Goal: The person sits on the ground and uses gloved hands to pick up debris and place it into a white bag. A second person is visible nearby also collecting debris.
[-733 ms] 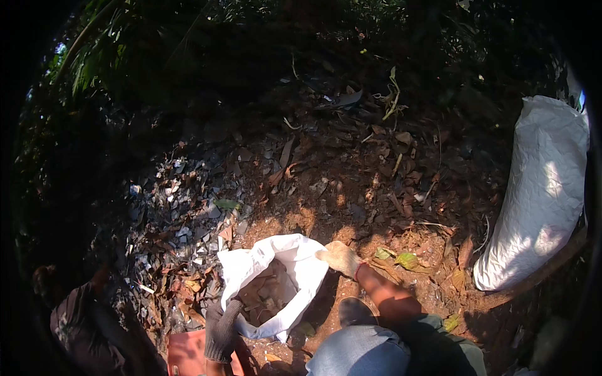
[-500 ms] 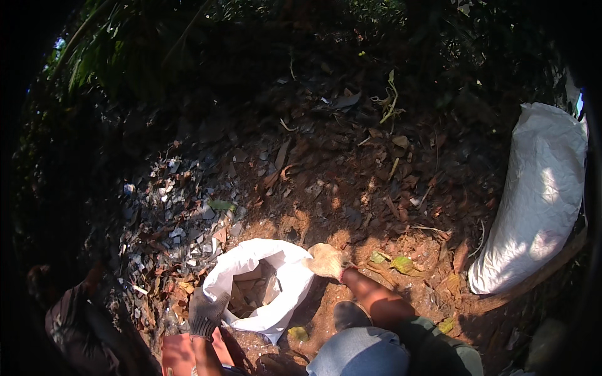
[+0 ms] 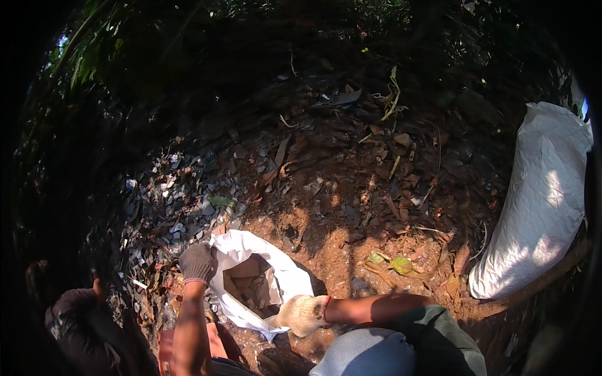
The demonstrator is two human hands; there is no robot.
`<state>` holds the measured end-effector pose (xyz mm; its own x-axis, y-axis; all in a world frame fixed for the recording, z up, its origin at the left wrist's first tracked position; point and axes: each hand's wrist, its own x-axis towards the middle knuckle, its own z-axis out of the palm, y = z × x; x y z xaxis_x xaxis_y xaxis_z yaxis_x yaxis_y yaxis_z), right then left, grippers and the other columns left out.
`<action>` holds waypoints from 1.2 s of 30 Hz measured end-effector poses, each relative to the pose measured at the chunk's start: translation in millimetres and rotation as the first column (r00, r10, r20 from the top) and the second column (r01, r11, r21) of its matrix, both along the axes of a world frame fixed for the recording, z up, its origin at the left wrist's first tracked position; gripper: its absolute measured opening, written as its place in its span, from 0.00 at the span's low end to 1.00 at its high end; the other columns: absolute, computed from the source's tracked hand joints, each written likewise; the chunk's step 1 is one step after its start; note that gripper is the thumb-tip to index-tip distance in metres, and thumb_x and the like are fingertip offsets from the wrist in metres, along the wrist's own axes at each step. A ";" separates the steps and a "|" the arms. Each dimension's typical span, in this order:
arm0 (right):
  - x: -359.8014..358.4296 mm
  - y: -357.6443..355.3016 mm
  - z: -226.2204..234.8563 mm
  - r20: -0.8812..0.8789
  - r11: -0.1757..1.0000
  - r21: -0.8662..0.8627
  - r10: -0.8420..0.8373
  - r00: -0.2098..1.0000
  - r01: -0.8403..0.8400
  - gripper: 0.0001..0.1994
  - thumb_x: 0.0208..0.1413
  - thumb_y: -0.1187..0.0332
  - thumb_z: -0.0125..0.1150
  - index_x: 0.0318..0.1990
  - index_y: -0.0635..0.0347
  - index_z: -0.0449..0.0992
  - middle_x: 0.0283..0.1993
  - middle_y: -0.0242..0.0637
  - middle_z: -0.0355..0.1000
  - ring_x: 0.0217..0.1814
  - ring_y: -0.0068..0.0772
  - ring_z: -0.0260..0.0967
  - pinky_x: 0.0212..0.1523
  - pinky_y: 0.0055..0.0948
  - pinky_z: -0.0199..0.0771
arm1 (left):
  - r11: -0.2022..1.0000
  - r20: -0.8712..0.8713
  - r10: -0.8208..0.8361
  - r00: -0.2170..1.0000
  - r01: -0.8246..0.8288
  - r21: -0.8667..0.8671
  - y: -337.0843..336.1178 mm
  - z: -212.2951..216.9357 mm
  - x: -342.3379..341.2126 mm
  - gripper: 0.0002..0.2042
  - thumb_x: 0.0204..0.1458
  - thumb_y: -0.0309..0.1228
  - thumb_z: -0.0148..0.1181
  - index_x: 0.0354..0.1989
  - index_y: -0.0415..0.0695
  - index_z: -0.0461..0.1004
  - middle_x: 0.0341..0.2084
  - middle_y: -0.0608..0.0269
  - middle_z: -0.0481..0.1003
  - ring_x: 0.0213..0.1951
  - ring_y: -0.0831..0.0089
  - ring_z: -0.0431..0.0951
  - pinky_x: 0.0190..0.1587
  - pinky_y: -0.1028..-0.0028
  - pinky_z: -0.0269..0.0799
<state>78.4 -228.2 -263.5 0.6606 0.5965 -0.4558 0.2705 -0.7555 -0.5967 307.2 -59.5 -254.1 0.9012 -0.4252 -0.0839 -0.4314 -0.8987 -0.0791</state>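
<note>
An open white sack [image 3: 290, 274] stands on the ground in front of me with its mouth facing up. Inside lie several flat brownish pieces [image 3: 249, 283]; their exact kind is unclear. My left hand [image 3: 198, 263], in a dark grey knit glove, is closed on the sack's far left rim. At the near right edge, my right hand [image 3: 303, 315] in a cream glove grips the rim, its fingertips partly hidden by the cloth.
A tall, filled white sack [image 3: 539, 207] leans at the right beside a branch [image 3: 533, 285]. Broken shards [image 3: 179, 229] and dry leaves cover the ground at left. A reddish flat-sided object [image 3: 216, 343] lies near my left forearm. Another person [image 3: 78, 326] is at the lower left.
My left hand has moved from the near left rim up to the far left. My right hand has slid from the far right rim down toward me. The sack's mouth has turned slightly.
</note>
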 end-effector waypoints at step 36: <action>237.8 -251.7 -89.0 0.605 0.284 -0.622 -0.416 0.679 0.729 0.28 0.67 0.62 0.58 0.73 0.26 0.63 0.73 0.40 0.57 0.74 0.50 0.53 0.61 0.61 0.66 | 0.294 -0.344 0.385 0.856 -0.467 -0.834 104.1 -86.3 -33.9 0.21 0.64 0.46 0.58 0.29 0.38 0.70 0.24 0.62 0.71 0.27 0.73 0.68 0.33 0.66 0.65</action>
